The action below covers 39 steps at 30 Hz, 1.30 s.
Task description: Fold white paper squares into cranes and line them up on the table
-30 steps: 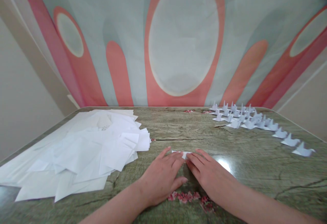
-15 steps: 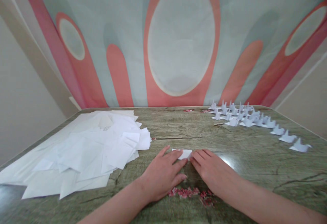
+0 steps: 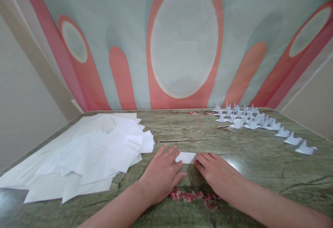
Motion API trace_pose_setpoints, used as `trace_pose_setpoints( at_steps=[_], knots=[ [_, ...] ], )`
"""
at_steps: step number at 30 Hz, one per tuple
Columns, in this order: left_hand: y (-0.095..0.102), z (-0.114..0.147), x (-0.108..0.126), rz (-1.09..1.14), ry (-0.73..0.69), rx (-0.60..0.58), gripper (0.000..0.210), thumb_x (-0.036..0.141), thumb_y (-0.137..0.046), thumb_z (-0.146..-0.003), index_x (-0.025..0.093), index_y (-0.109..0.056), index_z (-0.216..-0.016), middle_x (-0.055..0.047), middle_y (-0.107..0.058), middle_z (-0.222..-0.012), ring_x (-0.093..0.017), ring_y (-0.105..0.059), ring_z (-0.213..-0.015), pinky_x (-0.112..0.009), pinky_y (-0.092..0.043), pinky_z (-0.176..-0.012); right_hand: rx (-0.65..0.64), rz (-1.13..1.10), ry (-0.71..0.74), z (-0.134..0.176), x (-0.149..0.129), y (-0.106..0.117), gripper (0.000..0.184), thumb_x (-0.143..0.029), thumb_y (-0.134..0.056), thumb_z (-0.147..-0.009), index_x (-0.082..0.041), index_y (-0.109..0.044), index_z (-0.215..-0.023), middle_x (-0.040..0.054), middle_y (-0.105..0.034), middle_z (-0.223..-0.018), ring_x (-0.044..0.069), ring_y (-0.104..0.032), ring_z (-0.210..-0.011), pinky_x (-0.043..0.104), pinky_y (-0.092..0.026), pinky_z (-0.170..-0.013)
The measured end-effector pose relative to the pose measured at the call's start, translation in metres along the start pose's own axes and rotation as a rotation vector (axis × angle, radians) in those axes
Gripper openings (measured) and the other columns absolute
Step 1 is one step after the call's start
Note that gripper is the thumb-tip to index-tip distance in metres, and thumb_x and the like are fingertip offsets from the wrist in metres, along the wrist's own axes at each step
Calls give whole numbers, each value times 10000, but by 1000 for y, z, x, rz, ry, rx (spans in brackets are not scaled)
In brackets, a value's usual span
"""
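Note:
A small folded strip of white paper (image 3: 185,158) lies flat on the wood-patterned table (image 3: 182,127) between my two hands. My left hand (image 3: 164,169) rests at its left end with fingers spread, the fingertips at the paper's edge. My right hand (image 3: 212,169) has its fingers together at the paper's right end and grips it there. The fingertips cover that corner.
A broad, loose pile of white paper sheets (image 3: 85,155) covers the table's left side. Several folded white paper cranes (image 3: 252,124) stand in rows at the back right, one (image 3: 306,148) nearest the right edge. A patterned backdrop (image 3: 184,40) hangs behind the table.
My left hand has slid left along the paper to its left end, uncovering more of the strip. My right hand has stayed at the right end.

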State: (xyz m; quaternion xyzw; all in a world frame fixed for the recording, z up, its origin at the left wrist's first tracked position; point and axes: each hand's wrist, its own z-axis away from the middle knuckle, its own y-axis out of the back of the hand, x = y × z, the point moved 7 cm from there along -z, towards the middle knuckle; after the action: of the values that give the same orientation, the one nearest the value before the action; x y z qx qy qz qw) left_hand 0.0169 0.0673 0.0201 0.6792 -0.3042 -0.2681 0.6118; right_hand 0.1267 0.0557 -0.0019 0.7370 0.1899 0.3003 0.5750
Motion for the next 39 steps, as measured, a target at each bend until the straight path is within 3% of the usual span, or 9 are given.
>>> trace_pose_setpoints(
  at_steps=[11,34,39],
  knots=[
    [3,3,-5,-16,14,-13,355,419,-391,-892,185,-606,-1049,-75,-528,-1248,-255,-318,-1276,-449,-230,-1042,-55,-23,-7,-1,1,1,199,-132,-590,-729,-115,-630,-923,108,-604,-948,213,-553,-850,338,-406,-739],
    [8,3,-10,63,-2,-117,344,396,-375,-905,187,-616,-1032,-70,-548,-1240,-224,-442,-1195,-405,-276,-1009,-22,-52,-24,0,7,0,181,-81,-546,-766,-130,-660,-898,86,-623,-913,201,-564,-838,330,-414,-735],
    [7,3,-8,39,-20,-99,326,386,-385,-903,181,-609,-1026,-73,-559,-1222,-218,-455,-1179,-394,-283,-1014,75,-225,-76,-8,20,3,219,-68,-497,-803,-185,-663,-887,53,-611,-916,176,-540,-876,334,-391,-802]
  ],
)
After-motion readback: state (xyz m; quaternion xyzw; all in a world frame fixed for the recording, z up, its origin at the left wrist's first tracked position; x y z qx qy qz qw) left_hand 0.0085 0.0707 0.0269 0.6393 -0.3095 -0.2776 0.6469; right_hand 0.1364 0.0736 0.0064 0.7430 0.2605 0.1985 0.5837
